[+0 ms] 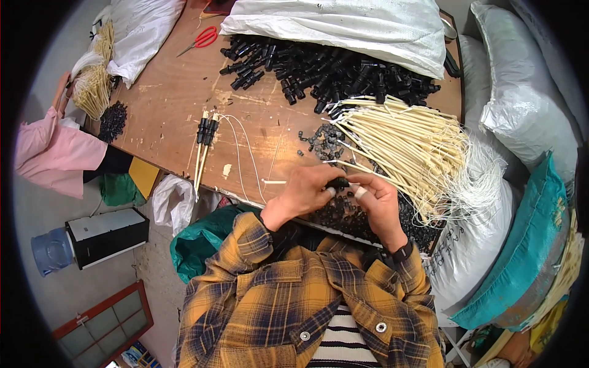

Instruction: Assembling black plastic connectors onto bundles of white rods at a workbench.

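Note:
Both hands meet over the table's near edge. My left hand (299, 190) is closed around a cream stick, whose end (274, 181) pokes out on its left, and a black plastic fitting (337, 183) shows at its fingertips. Pinched at the fitting's other end, my right hand (377, 201) has its fingers pressed together; whatever small piece they grip is hidden. White tape wraps a finger or thumb on each hand. Small black rings (325, 142) lie scattered just beyond the hands. To the left rest sticks with black fittings (207, 130) fixed on them, beside a loose white string (240, 153).
A bundle of cream sticks (405, 141) with white strings lies right. Behind it, black fittings (343, 73) spill from a white sack (337, 24). Red scissors (205, 37) lie far left. Full sacks (521, 86) line the right side. A person in pink (61, 150) works at the far left.

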The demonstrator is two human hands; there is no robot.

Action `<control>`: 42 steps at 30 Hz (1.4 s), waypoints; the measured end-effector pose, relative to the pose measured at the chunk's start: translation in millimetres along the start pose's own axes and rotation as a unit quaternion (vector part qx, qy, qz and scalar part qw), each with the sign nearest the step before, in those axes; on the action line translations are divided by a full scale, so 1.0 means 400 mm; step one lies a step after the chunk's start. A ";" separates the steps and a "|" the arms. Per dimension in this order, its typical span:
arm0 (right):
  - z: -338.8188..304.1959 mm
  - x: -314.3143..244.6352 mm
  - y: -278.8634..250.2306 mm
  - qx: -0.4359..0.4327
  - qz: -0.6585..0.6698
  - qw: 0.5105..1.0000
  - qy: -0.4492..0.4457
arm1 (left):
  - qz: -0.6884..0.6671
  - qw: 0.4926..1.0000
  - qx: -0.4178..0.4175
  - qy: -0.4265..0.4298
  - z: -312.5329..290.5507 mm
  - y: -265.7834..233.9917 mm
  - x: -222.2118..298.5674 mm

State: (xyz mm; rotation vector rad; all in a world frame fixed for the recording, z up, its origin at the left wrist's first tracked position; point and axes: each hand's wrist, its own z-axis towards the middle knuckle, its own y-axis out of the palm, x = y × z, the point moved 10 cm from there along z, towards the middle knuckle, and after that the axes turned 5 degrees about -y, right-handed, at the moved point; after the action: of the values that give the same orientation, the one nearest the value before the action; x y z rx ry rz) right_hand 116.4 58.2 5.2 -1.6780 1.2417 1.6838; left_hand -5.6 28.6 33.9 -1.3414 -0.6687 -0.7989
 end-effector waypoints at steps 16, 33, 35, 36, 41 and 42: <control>0.018 -0.049 0.067 -0.001 -0.412 0.900 -0.145 | 0.183 0.975 0.109 0.068 -0.031 -0.073 0.025; -0.015 -0.126 -0.125 0.071 -0.657 0.728 -0.180 | 0.218 0.956 0.187 -0.057 0.137 -0.249 -0.265; -0.022 -0.115 -0.163 0.089 -0.702 0.692 -0.142 | 0.265 0.942 0.202 -0.037 0.184 -0.245 -0.273; -0.018 -0.097 -0.170 0.074 -0.709 0.692 -0.116 | 0.265 0.943 0.193 -0.062 0.192 -0.250 -0.297; -0.024 -0.138 -0.139 0.085 -0.678 0.688 -0.242 | 0.351 0.922 0.101 -0.126 0.199 -0.225 -0.306; -0.016 -0.143 -0.141 0.090 -0.679 0.688 -0.239 | 0.350 0.923 0.098 -0.122 0.190 -0.212 -0.309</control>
State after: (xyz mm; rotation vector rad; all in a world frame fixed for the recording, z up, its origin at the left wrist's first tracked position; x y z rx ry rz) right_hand 175.3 95.8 45.0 -1.2285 -0.2261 0.8159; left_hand -143.9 114.3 -8.2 -1.3714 -0.3932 0.0143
